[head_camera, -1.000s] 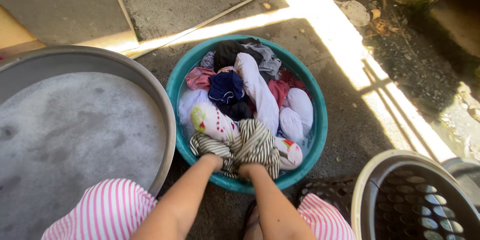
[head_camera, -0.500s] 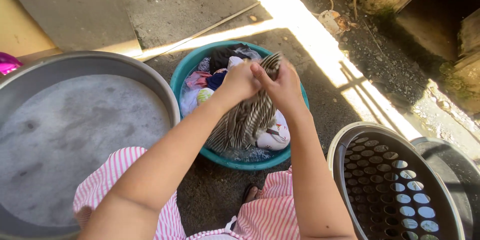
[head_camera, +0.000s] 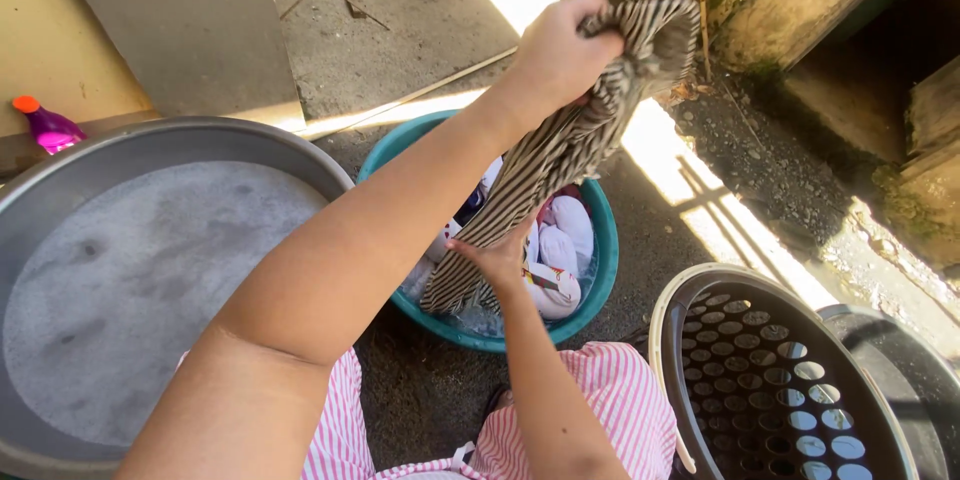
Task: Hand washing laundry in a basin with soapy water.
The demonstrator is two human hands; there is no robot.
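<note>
The left hand (head_camera: 556, 50) has a tight grip on the top of the wet striped shirt (head_camera: 560, 150), held up high. The shirt hangs long, slanting down to the right hand (head_camera: 497, 260), which pinches it low over the teal basin (head_camera: 600, 270) of clothes. A small purple bottle with an orange cap (head_camera: 45, 126) stands far left, behind the big gray tub (head_camera: 150, 140).

The grey basin (head_camera: 150, 270) is cut off at the left edge.
</note>
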